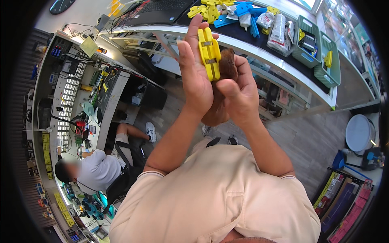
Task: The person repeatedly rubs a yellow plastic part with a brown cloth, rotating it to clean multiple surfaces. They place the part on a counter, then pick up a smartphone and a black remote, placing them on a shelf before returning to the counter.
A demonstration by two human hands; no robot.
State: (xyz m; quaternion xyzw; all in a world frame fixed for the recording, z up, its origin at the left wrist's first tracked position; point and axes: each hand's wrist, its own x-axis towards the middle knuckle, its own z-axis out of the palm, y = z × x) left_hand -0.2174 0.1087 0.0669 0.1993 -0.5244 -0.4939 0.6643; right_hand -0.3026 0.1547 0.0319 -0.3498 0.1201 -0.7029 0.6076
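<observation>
Counter point(279, 58) with a pale edge spans the far side, bearing a dark laptop point(156, 10) to the left and green baskets point(311, 58) to the right. Nearer, well above the floor, the left hand point(196, 79) is spread, palm up, its thumb standing apart on the left, while the right hand point(243, 91) pinches a brown cloth point(228, 67) between thumb and bent fingers. That cloth looks soft and limp, likely easy to bunch, with little slip. Smallest, the yellow plastic piece point(209, 56) lies along the left palm and fingers, just left of the cloth; I cannot tell whether the two touch. It seems light, stiff and rather smooth, so it could slide off a flat palm; its long outer sides look the best hold, clear of the grey cross-strips point(211, 61).
</observation>
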